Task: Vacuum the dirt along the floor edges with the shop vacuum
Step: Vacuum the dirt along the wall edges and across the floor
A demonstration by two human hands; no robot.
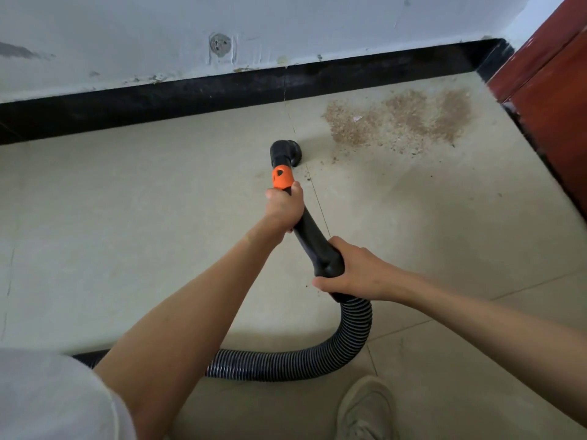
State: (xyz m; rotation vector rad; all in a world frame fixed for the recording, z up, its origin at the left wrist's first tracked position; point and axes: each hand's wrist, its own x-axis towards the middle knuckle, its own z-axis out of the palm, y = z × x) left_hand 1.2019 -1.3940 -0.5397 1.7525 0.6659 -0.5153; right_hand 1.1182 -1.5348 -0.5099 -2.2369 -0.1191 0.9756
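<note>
— Gripping the rigid black wand (pixel 309 231) with both hands, is that right?

— Yes. The left hand (pixel 283 208) is wrapped round its upper part, just behind the orange collar (pixel 282 177), fingers curled tight on the smooth plastic. The right hand (pixel 355 273) clamps the thick cuff lower down, thumb along one side and fingers round the other, where the wand meets the ribbed hose (pixel 317 357).

— Where is the nozzle?

— The round black nozzle (pixel 286 152) sits on the floor (pixel 127 217), near the glossy black baseboard (pixel 158 100) but apart from it, beside a tile joint.

— And the dirt?

— A wide grainy patch of tan sawdust (pixel 403 122) lies to the right of the nozzle, close to the corner where the baseboard meets a dark red wooden panel (pixel 546 90). Loose specks trail from it toward the nozzle. A small pale scrap lies within the patch.

— What of the hose?

— Corrugated, black with pale ridges, it loops down from the right hand and runs left behind the left forearm.

— Anything else?

— Matte beige tiles, a scuffed white wall (pixel 127 36) with a patched round mark, and a pale knit shoe (pixel 365 411) at the bottom edge.
</note>
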